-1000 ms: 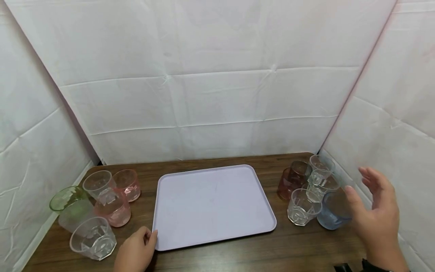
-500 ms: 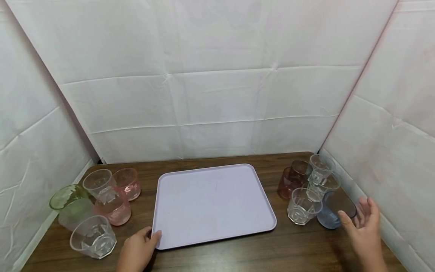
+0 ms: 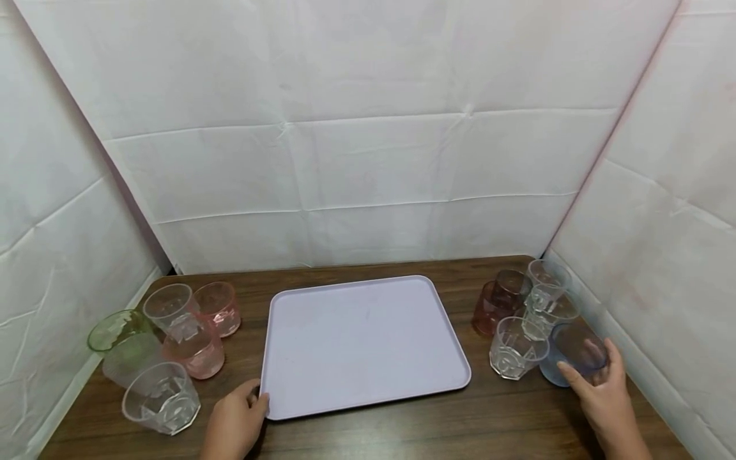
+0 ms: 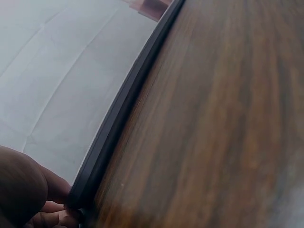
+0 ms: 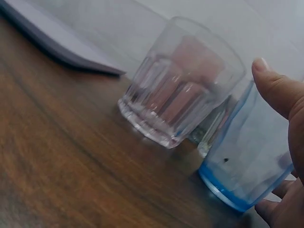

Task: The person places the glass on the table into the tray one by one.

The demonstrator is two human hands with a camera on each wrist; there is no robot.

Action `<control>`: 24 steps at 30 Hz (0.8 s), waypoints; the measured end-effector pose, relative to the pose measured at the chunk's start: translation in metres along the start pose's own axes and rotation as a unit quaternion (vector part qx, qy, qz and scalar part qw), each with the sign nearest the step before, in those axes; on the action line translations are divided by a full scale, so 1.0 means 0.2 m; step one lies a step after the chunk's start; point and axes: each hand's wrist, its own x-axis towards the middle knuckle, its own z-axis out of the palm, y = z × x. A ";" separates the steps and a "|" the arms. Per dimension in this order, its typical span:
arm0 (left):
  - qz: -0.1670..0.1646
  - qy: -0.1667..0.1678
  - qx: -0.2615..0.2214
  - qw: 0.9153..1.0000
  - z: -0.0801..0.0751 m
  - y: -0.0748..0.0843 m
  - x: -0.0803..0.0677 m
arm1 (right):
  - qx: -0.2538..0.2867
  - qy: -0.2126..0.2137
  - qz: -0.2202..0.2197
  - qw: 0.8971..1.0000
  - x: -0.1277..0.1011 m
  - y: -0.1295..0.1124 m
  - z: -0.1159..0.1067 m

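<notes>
A pale lilac tray point(image 3: 368, 345) lies in the middle of the table. At its near left corner my left hand point(image 3: 234, 418) pinches the edge, thumb above and fingers below, as the left wrist view shows at the dark rim point(image 4: 111, 128). On the right, my right hand point(image 3: 604, 399) holds a blue glass point(image 3: 554, 370) upright, its thumb on the near side and its fingers round the far side. A clear faceted glass point(image 3: 512, 354) stands just left of the blue one. In the right wrist view the blue glass point(image 5: 237, 161) rests on the table.
Behind the blue glass stand a dark red glass point(image 3: 487, 316), a brownish glass point(image 3: 512, 287) and clear glasses point(image 3: 546, 275). Clear, pink point(image 3: 198, 358) and green point(image 3: 123, 332) glasses crowd the left side. White cloth walls point(image 3: 374, 160) enclose the table.
My right hand has come down and leftward from beside the right wall and taken hold of the blue glass. My left hand stays at the tray's corner.
</notes>
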 end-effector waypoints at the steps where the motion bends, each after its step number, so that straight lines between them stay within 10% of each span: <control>1: 0.008 0.007 0.003 1.000 0.00 0.00 0.00 | -0.008 0.009 0.001 1.000 0.01 0.01 0.01; 9: 0.062 0.064 0.012 0.996 0.03 0.00 0.01 | -0.080 0.069 -0.012 0.994 0.05 0.03 0.05; 24: 0.041 0.066 -0.031 0.996 0.05 -0.01 0.00 | -0.188 0.079 0.005 0.979 0.02 -0.10 0.00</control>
